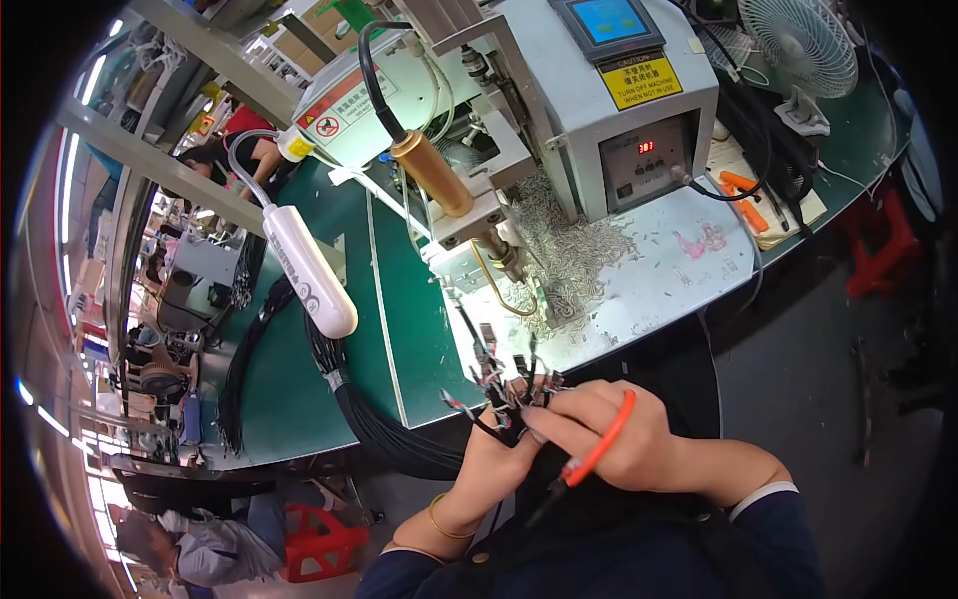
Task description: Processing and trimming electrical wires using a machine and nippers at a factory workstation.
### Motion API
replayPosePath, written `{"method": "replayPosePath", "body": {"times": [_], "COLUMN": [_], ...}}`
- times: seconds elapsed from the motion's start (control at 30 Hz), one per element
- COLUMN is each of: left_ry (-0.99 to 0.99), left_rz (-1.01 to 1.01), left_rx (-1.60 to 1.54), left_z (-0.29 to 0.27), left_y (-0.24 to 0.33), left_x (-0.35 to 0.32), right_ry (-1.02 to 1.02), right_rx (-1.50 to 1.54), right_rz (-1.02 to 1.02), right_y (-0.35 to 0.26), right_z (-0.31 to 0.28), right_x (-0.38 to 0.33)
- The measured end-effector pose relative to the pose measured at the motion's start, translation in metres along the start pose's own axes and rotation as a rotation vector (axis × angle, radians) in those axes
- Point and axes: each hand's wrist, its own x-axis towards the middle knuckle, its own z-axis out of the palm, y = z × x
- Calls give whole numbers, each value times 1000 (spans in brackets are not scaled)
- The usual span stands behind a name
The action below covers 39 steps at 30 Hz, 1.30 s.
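My left hand [491,461] is closed around a bundle of black cables [507,419] just in front of the machine's table edge. Their ends fan out upward, showing thin red, white and black wires and small metal-coloured pieces. My right hand [621,431] meets the bundle from the right, its thumb and forefinger at the wires. Tucked in that same hand is an orange-handled tool [605,439], its dark end slanting down toward me; its exact kind is unclear. The fingertips among the wires partly hide what they pinch.
Above my hands stands a soldering machine with a brass-coloured cylinder [431,175]. Solder scraps [589,250] litter its white base. A white lamp-like unit [309,272] hangs left, over a thick black cable bundle [384,424] on the green table. A fan [798,50] stands far right; other people sit left.
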Motion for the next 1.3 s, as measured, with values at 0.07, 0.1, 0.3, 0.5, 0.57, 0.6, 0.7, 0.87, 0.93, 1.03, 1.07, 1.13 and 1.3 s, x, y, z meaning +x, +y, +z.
{"method": "replayPosePath", "body": {"times": [0.07,0.1,0.3,0.5,0.57,0.6,0.7,0.87,0.93,1.03,1.07,1.13,1.3], "left_ry": [41,61,27,-61,-56,-48,-58,-121,-111,-12,-13,-90,-57], "left_rz": [-25,-37,-82,-181,-164,-151,-21,-123,-297,-171,-177,17,-201], "left_rx": [12,17,21,-305,-236,-168,89,-30,-277,-217,-218,124,-226], "left_z": [3,3,1,2,4,5,7,17,18,20,20,20,20], "left_y": [1,2,7,23,26,27,17,26,26,11,9,8,-5], "left_x": [1,1,1,4,4,4,5,16,15,16,16,16,16], "right_ry": [-51,-77,-9,165,176,185,100,-304,-419,-297,-298,-440,-293], "right_rx": [-55,-83,86,278,318,362,401,311,287,378,380,297,194], "right_rz": [77,116,145,227,219,213,182,48,-9,76,81,-57,-44], "right_y": [-2,-2,3,8,18,25,33,22,21,31,30,28,31], "right_z": [6,8,14,-10,-23,-30,-55,-33,-28,-48,-46,-34,-32], "right_x": [2,3,6,22,30,35,53,31,30,40,38,33,25]}}
